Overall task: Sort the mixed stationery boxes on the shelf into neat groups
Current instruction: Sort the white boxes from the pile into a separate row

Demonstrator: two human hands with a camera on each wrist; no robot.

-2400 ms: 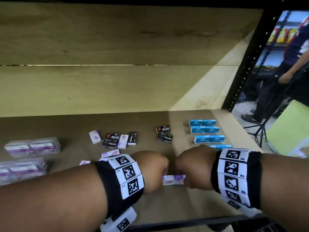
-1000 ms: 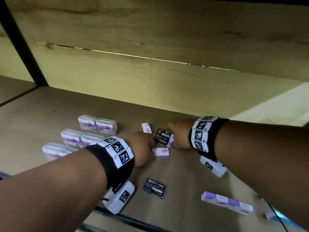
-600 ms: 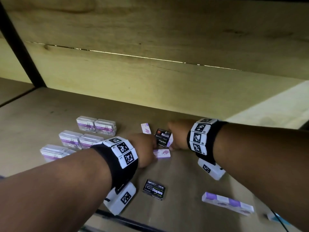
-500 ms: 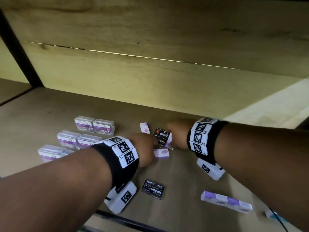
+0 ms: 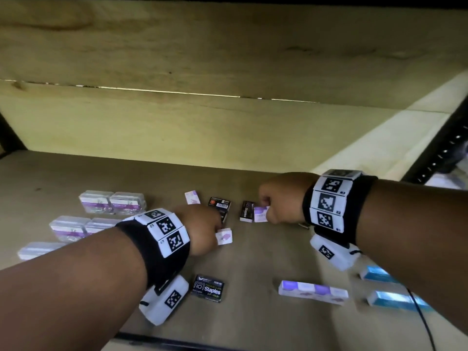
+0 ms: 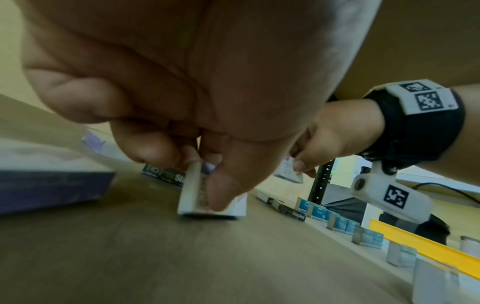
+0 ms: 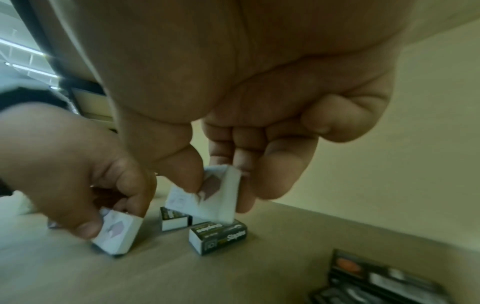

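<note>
Now lifted off the shelf [image 5: 253,262] in the right hand [image 5: 283,198]: a small purple-and-white box [image 5: 260,214], pinched between thumb and fingers above a black staples box [image 5: 247,211]. Pinched likewise in the left hand [image 5: 202,231], a second purple-and-white box [image 5: 224,236], still touching the board, now well apart from the first.

Both hands just grabbed a box each

Right hand [image 5: 281,198] lifted a purple-white box [image 5: 260,214] away from the black staples box [image 5: 247,211]; left hand [image 5: 202,229] slid its purple-white box [image 5: 224,236] nearer.
</note>
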